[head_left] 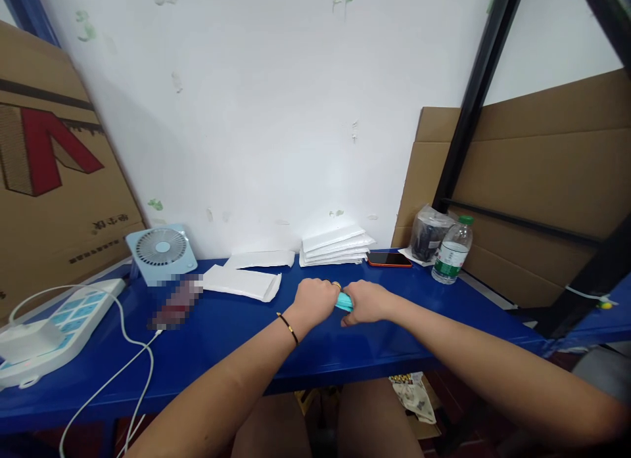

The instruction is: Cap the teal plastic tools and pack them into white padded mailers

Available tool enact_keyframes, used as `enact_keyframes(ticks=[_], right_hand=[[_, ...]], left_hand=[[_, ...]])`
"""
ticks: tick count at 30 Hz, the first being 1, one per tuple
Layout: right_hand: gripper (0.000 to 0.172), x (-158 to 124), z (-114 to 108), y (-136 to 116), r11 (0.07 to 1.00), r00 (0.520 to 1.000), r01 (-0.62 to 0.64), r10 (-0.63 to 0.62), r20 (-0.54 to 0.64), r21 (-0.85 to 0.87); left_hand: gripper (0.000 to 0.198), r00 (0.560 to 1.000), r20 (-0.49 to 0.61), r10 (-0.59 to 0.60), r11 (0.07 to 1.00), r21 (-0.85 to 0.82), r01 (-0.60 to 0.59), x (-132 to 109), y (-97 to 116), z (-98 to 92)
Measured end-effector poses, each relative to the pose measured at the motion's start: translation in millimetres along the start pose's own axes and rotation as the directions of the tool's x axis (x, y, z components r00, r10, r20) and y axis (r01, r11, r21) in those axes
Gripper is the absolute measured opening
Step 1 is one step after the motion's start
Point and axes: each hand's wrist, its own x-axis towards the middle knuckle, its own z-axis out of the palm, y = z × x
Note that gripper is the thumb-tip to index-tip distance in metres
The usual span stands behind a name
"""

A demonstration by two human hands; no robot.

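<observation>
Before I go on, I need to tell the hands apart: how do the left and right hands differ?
The left hand has a dark bracelet at its wrist; the right hand has a bare wrist. A gold-coloured ring shows on the left hand, none on the right hand. The right hand's thumb is visible; the left hand's is hidden. Both grip the turquoise item between them.

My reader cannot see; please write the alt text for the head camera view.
A person's left hand and right hand grip a turquoise item, mostly hidden, at a blue table. Beyond them are stacked white packets and a phone; a fan stands at left, a bottle at right.
</observation>
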Motion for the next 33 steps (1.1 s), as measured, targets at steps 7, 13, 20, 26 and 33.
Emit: enact_keyframes(ticks=[7, 13, 20, 26, 33], right_hand=[[0.029, 7.3, 32.7, 7.7, 0.751, 0.936, -0.121, -0.131, 0.327, 0.649], [0.027, 6.7, 30.7, 29.9, 0.861, 0.983, -0.116, 0.027, 0.184, 0.495], [0.029, 8.9, 22.9, 38.5, 0.916, 0.989, -0.048, -0.013, 0.149, 0.399], [0.024, 2.5, -4.3, 27.3, 0.996, 0.995, 0.0, -0.009, -0.099, -0.093], [0.022, 2.1, -21.3, 18.3, 0.964, 0.983, -0.029, -0.02, -0.181, -0.264]], left_hand=[[0.014, 0.959, -0.001, 0.283, 0.959, 0.011, -0.282, -14.2, -8.7, -2.6], [0.119, 0.979, 0.177, -0.102, 0.993, 0.079, 0.089, -34.2, -113.4, 6.4], [0.093, 0.919, 0.375, -0.119, 0.976, 0.215, 0.039, -37.4, -191.4, 48.7], [0.088, 0.896, 0.43, -0.114, 0.992, 0.099, 0.078, -18.0, -179.4, 54.3], [0.113, 0.736, 0.592, -0.329, 0.924, 0.042, 0.379, -9.5, -187.8, 48.3]])
